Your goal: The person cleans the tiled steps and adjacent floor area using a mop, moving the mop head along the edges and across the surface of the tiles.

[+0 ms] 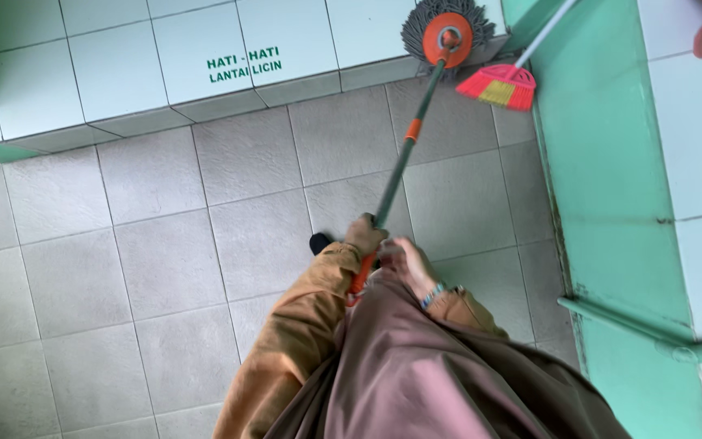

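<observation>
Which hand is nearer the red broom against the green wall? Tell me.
Right. The right hand grips the mop handle on the broom's side, below the red broom. The left hand grips the same handle just beyond, farther from it.

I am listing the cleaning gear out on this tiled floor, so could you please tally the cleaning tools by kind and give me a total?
Mop, round grey head with an orange hub, held by the left hand and right hand: 1
Broom, red and yellow bristles, by the green wall: 1
Total: 2
</observation>
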